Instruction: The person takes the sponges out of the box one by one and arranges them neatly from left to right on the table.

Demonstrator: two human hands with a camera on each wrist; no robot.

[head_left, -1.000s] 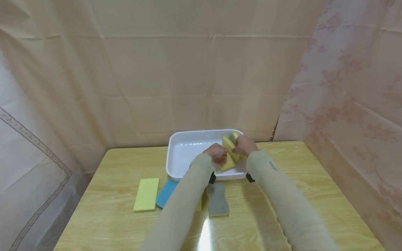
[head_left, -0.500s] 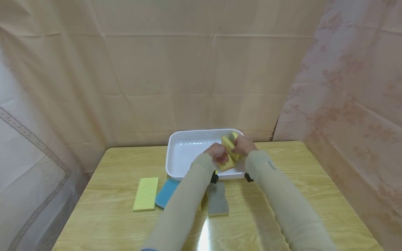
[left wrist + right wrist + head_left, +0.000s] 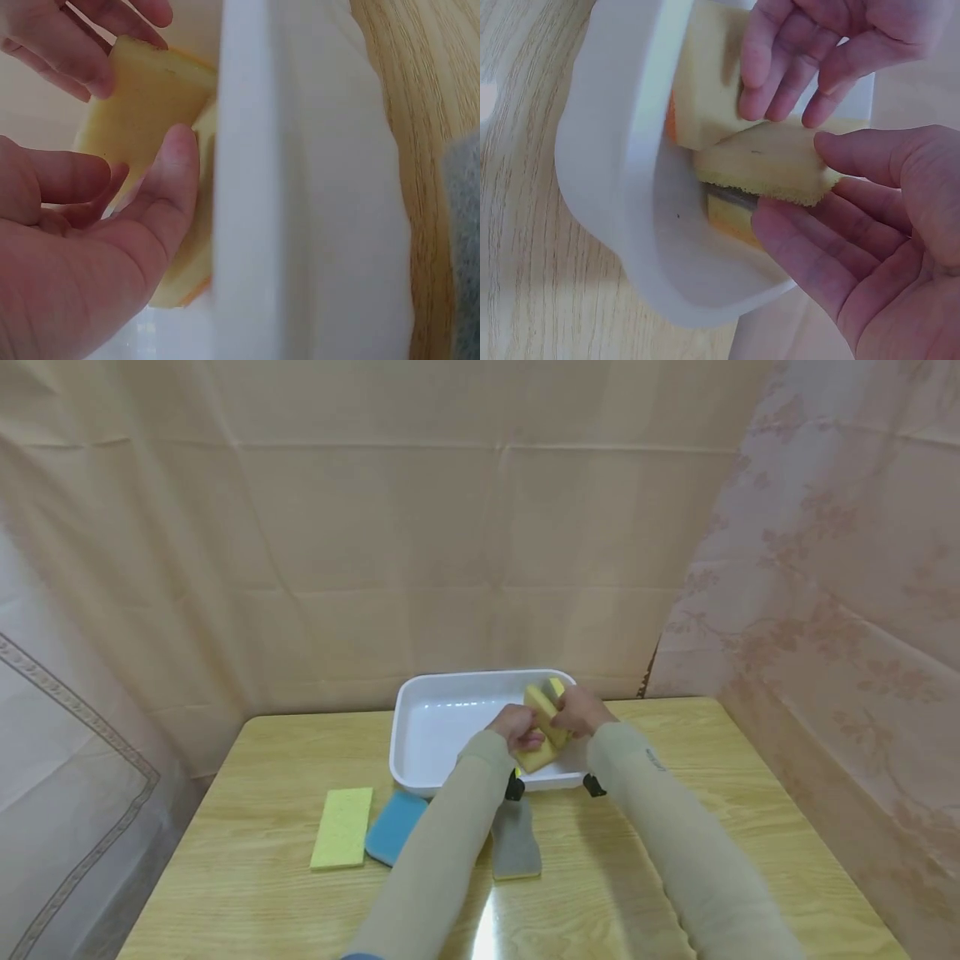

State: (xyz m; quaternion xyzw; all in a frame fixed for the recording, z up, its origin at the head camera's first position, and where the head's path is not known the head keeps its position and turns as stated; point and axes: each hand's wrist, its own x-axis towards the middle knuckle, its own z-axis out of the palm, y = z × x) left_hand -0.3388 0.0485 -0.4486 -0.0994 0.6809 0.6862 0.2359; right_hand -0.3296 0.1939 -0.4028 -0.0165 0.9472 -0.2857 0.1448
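Yellow and thin, the left pad lies on the table, its long side running away from the person. Next comes the blue pad, partly covered by the left sleeve. Behind it stands the white tray, whose left part shows bare floor. Over the tray's right part is the left hand: its thumb and fingers are apart, with a gap between them, and I see nothing clamped there; whether the fingertips touch a sponge, I cannot tell. In front of the tray is the grey pad.

Just beside the left hand, inside the tray, the near sponge lies low by the front wall. To its right comes the middle sponge, tilted, on which everything depends: its long axis goes slantwise, from far left to near right, and it sits between the two hands. The right hand is nearer, for its thumb and fingers pinch this sponge from the right side. Under and behind it shows the rear sponge, yellow with a grey layer, close to the tray's right wall.
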